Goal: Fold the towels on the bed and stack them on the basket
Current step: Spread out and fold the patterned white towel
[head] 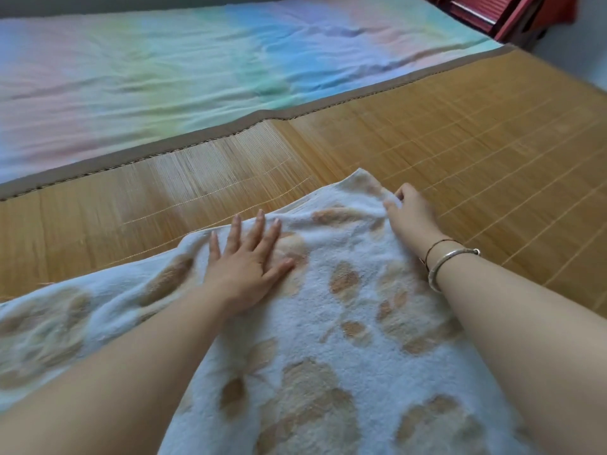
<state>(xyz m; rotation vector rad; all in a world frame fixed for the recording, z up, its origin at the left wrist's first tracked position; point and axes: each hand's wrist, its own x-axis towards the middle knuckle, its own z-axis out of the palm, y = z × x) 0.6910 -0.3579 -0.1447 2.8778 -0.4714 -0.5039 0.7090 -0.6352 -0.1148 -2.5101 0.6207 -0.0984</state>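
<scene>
A white towel [328,323] with tan leaf-like patches lies spread over the near part of the bamboo mat [460,142]. My left hand [249,257] presses flat on the towel with straight, spread fingers near its far edge. My right hand [410,215] pinches the towel's far right corner between thumb and fingers. A silver bangle and a thin cord sit on that wrist. No basket is in view.
A pastel rainbow sheet [197,67] covers the far half of the bed beyond the mat's brown border [230,129]. Dark red wooden furniture [505,11] stands at the top right corner.
</scene>
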